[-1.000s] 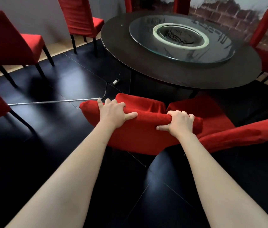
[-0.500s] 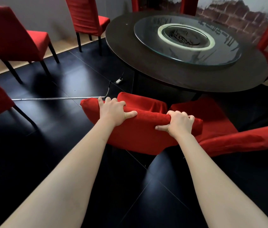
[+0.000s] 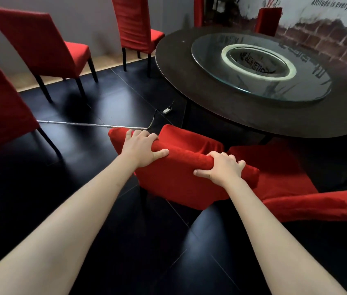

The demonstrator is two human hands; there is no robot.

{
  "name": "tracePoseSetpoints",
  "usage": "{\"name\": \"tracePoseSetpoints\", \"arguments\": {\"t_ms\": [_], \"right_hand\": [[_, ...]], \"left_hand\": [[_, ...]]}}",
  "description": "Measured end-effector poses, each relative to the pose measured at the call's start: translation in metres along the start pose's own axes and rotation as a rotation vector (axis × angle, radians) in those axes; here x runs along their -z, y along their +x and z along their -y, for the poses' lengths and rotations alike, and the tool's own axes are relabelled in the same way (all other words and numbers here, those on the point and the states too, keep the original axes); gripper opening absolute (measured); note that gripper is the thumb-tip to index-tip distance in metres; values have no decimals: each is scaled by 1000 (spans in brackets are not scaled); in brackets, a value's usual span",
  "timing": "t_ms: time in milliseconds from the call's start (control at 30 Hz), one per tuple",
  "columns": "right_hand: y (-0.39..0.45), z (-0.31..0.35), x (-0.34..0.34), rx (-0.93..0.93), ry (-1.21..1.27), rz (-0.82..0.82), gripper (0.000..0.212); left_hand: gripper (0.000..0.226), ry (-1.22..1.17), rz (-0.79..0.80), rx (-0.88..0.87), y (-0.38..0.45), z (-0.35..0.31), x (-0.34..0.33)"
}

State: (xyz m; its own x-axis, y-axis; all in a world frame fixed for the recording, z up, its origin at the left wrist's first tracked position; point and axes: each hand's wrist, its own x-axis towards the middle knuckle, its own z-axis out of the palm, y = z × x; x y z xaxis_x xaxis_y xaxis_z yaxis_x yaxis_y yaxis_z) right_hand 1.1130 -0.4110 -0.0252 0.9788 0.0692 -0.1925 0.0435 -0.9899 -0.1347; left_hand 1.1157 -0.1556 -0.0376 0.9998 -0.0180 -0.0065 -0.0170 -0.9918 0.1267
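**Head view, ordered near to far.** Two bare forearms reach forward over the dark tiled floor (image 3: 125, 241) to a red-covered chair (image 3: 179, 182). The chair stands directly ahead of the person, with its backrest toward them and its seat (image 3: 279, 167) on the far side.

Both hands grip the padded top edge of the backrest. The right hand (image 3: 223, 168) has its fingers curled over the far side and its thumb on the near face. The left hand (image 3: 140, 149) is wrapped the same way, with its thumb lying along the cloth.

The top edge (the long axis that matters here) runs obliquely from far-left to near-right. The right hand is therefore the nearer one, and the two hands sit well apart along the edge.

A neighbouring chair (image 3: 317, 207) shows at the right margin, just beside the held one. Beyond the left hand, a metal rod (image 3: 87, 124) lies on the floor.

Farther off, ahead and to the right, stands the round table (image 3: 189, 92) carrying a glass turntable (image 3: 253, 90). Because the seat faces the table, a push would probably have to go forward-right, square to that oblique edge. Two more chairs (image 3: 40, 45) stand by the wall.
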Motion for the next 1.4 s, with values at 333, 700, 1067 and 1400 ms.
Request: {"name": "tracePoseSetpoints", "arguments": {"t_ms": [333,700,1067,1400], "right_hand": [[21,129,22,324,246,68,68],[61,370,23,551,271,115,61],[122,554,-5,617,222,191,63],[218,705,-23,763,99,223,67]], "left_hand": [[64,-14,-180,228,-56,111,43],[61,19,-190,633,-105,344,107],[59,-10,-190,777,-101,524,113],[59,-23,-167,911,-43,646,111]]}}
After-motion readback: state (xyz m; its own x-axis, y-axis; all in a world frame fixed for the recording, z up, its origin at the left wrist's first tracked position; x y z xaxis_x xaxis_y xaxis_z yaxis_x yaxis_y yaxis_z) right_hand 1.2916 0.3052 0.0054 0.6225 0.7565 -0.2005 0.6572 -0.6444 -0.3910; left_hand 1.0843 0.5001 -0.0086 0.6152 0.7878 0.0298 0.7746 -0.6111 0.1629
